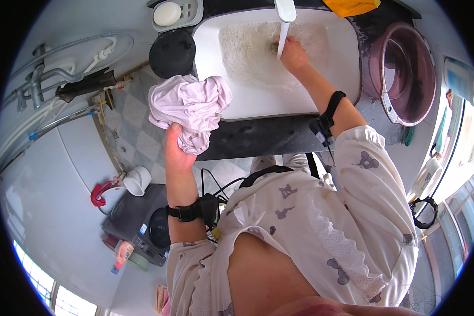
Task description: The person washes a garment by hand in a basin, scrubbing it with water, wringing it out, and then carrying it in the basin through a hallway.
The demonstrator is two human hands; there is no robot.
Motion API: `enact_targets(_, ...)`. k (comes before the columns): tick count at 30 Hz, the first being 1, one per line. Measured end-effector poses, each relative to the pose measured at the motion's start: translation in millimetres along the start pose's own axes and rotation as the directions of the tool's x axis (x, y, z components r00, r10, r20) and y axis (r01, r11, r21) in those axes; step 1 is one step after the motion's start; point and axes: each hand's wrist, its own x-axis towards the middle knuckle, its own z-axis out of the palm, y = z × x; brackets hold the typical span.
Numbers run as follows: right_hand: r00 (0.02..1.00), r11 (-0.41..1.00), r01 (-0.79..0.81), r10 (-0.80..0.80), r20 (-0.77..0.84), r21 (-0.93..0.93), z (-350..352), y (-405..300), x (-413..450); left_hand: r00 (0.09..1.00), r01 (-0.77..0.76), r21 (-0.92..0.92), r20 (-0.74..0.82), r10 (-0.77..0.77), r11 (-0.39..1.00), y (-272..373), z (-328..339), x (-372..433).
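My left hand (179, 152) is shut on a bunched light pink cloth (189, 104), held up at the left edge of the white sink (256, 103). The cloth looks creased and hangs a little below my thumb. My right hand (294, 55) reaches into foamy, cloudy water (249, 59) near the middle of the basin. Beside it, a stream falls from the white faucet (286, 11). The fingertips of my right hand are partly hidden by the stream and the water, close to a dark spot that may be the drain.
A soap dish (187, 15) with pale soap (167, 14) and a round black object (172, 54) lie left of the sink. A mauve plastic basin (412, 75) stands on the right. Yellow cloth or plastic (351, 6) lies behind. A dark washing machine (136, 225) is low at left.
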Motion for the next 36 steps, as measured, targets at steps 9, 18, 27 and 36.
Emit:
enact_targets(9,0.83,-0.169,-0.555,-0.056,0.554,0.814,-34.9,-34.2,1.7,0.998,0.042,-0.028,0.044,-0.041,0.999,0.9,-1.8,7.7)
enact_targets(18,0.881,-0.33,-0.473,-0.16,0.446,0.817,-10.6,-132.6,16.8,0.998,0.063,-0.075,0.006,-0.063,0.995,4.4,-8.0,-5.7)
enact_targets(27,0.839,-0.566,-0.385,0.114,0.531,0.73,-1.4,-21.0,-4.8,0.997,0.036,-0.072,0.074,-0.03,0.997,23.1,-17.7,-26.8)
enact_targets(36,0.891,-0.059,-0.454,-0.047,0.452,0.889,-31.0,-82.0,-3.3,0.995,0.088,-0.085,0.056,-0.084,0.992,14.6,-9.5,-20.9)
